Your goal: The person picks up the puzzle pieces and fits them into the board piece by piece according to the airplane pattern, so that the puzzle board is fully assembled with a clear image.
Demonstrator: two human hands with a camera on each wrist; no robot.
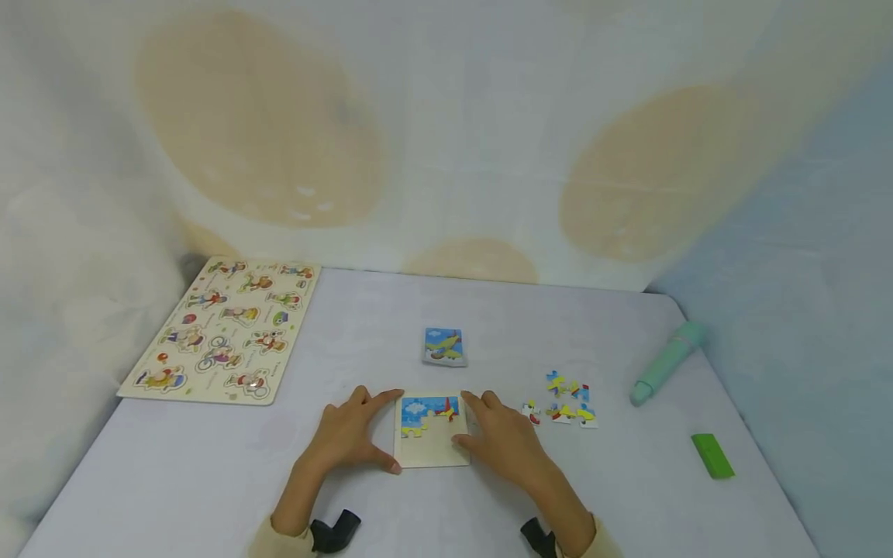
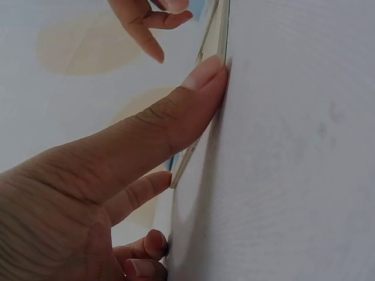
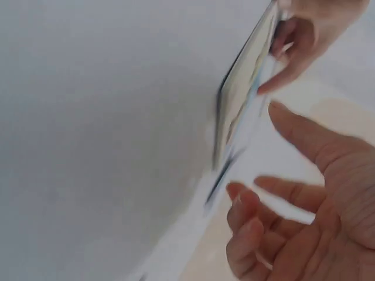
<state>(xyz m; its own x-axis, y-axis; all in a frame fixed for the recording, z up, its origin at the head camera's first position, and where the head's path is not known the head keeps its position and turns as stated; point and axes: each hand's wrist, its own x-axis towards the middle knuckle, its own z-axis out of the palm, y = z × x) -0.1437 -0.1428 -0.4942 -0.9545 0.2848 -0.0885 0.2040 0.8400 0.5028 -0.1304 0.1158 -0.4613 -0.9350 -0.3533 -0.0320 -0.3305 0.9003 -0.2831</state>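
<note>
A small jigsaw board (image 1: pixel 432 453) lies on the table in the head view, with several sky-blue pieces (image 1: pixel 416 411) fitted along its top left and a few red ones at its top right. My left hand (image 1: pixel 349 434) holds the board's left side, index fingertip at the far corner and thumb at the near one. In the left wrist view the thumb (image 2: pixel 205 82) presses against the board's edge. My right hand (image 1: pixel 505 442) hovers at the board's right side, thumb over the face. Seen from the right wrist, its fingers (image 3: pixel 293 190) are spread and hold nothing.
Loose jigsaw pieces (image 1: pixel 561 413) lie right of the right hand. Behind the board sits a small picture card (image 1: pixel 444 347). A large peg puzzle (image 1: pixel 230 333) stands at back left. A mint-green cylinder (image 1: pixel 666 364) and a green block (image 1: pixel 713 456) are at the right.
</note>
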